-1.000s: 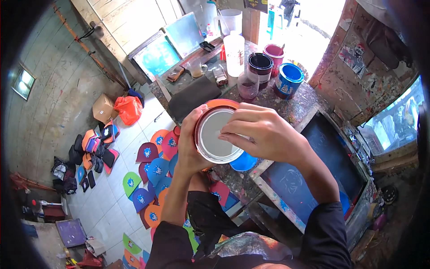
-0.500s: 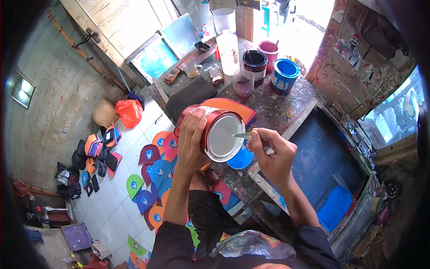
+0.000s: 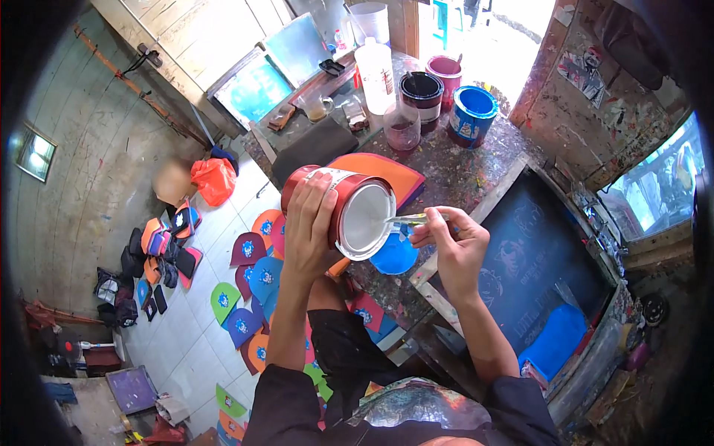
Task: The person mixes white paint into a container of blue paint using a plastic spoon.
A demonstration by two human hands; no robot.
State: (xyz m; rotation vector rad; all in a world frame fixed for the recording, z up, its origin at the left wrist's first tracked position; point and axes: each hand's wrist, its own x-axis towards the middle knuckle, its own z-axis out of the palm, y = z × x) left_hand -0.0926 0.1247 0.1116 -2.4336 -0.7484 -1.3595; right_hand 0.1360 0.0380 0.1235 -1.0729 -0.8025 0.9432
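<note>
Both hands are busy here: the left hand [image 3: 309,223] has its fingers wrapped around a red can [image 3: 354,189], tipped on its side so that the mouth faces right, while the right hand [image 3: 455,241] pinches a small thin tool [image 3: 407,219] between thumb and fingers. Its tip sits right at the mouth of the can; whether it touches the white paint [image 3: 364,223] inside, I cannot tell. So where do we stand? Well, the can is open and held up in front of the table [image 3: 494,160], a broad pale surface of paint shows inside, and neither hand is free, so I'd call this work partway through rather than finished. How much paint is left is impossible to judge from this angle. Just below the mouth comes a round blue thing [image 3: 394,255], and behind the can an orange piece [image 3: 383,172] lies on the table. Further back stand a dark can [image 3: 422,93], a pink can [image 3: 445,70] and a blue can [image 3: 474,115], all open. Over on the right, a dark screen [image 3: 547,275] carries faint drawings, and down on the floor [image 3: 178,353], cap-shaped pieces [image 3: 265,277] already bear their little blue-and-white pictures.
</note>
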